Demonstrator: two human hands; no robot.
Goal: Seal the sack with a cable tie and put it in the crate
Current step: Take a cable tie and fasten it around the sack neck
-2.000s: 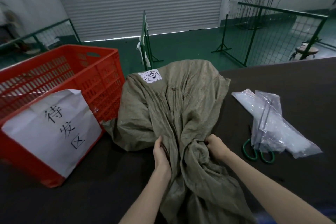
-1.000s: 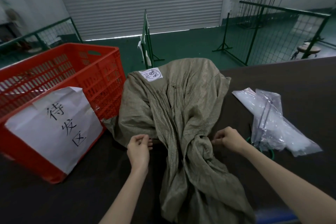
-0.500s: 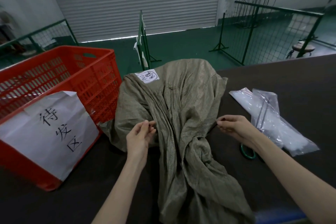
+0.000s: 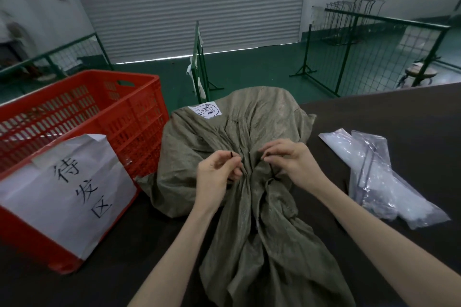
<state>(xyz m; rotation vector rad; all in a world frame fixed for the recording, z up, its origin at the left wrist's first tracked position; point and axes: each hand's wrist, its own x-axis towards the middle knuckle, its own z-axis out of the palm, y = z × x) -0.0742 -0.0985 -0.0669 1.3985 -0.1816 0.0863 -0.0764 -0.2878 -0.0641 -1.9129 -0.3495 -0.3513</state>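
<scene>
Fingers (image 4: 230,158) of both hands pinch the cable tie (image 4: 232,154) ends above the sack (image 4: 249,117) neck.

The sack (image 4: 252,132) is coarse woven cloth, dull olive and matt, deeply creased where it bunches between the fingers (image 4: 234,157) of both hands. A thin dark cable tie (image 4: 232,154), smooth plastic by its look, shows at the fingertips of the left hand (image 4: 217,172). Left of the fingers, the crate (image 4: 139,117) is hard orange-red plastic with a slight sheen, and the sheet (image 4: 62,189) taped to it is matt white paper. Right of the fingers lie glossy, crinkled clear plastic bags (image 4: 381,177). The table (image 4: 399,112) looks dark and matt.
</scene>
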